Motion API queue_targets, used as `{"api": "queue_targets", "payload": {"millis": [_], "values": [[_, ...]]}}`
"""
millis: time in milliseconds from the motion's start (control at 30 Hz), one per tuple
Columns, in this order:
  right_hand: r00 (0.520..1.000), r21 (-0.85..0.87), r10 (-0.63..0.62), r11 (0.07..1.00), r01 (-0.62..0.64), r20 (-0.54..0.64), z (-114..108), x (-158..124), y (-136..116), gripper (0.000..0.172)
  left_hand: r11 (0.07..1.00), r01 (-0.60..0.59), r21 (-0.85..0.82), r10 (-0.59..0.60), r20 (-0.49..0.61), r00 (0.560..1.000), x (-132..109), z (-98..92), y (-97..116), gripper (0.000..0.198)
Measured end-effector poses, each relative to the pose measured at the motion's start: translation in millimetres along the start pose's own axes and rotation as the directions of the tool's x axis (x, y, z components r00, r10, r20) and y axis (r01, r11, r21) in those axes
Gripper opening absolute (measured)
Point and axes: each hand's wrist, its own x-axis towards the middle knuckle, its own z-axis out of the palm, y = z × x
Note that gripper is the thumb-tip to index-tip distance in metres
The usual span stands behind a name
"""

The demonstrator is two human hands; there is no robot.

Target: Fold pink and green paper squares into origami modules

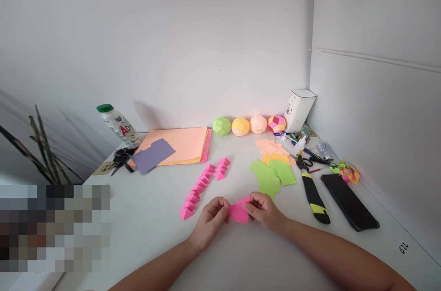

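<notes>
Between my two hands is a small piece of bright pink paper (240, 212), held just above the white table. My left hand (214, 217) pinches its left corner between thumb and fingers. At its right edge my right hand (266, 212) grips it, thumb on the near face and fingers behind. Beyond my left hand, folded pink paper pieces (200, 187) lie in a slanting row, with a shorter row (221, 170) beside its far end. Green paper scraps (269, 178) lie just beyond my right hand.
Purple paper (153, 155) overlaps stacked orange sheets (184, 142). Several paper balls (240, 126) line the wall. At right are a utility knife (314, 199), scissors (303, 162), a glue bottle (300, 144) and a phone (349, 201). A white bottle (120, 126) and keys (123, 158) stand left.
</notes>
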Motion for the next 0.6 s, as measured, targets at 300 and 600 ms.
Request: {"api": "queue_targets", "payload": {"millis": [300,600], "values": [[1.000,-0.021,0.000,1.000,0.000,-0.007,0.8,0.2,-1.9,0.030,1.000,0.022,-0.002,-0.022,-0.004,1.000,1.9,3.1,1.0,0.030],[1.000,-0.005,0.003,1.000,-0.003,-0.006,-0.1,0.2,-5.0,0.027,1.000,0.017,-0.020,-0.017,-0.010,1.000,1.6,0.5,-2.6,0.027]]}}
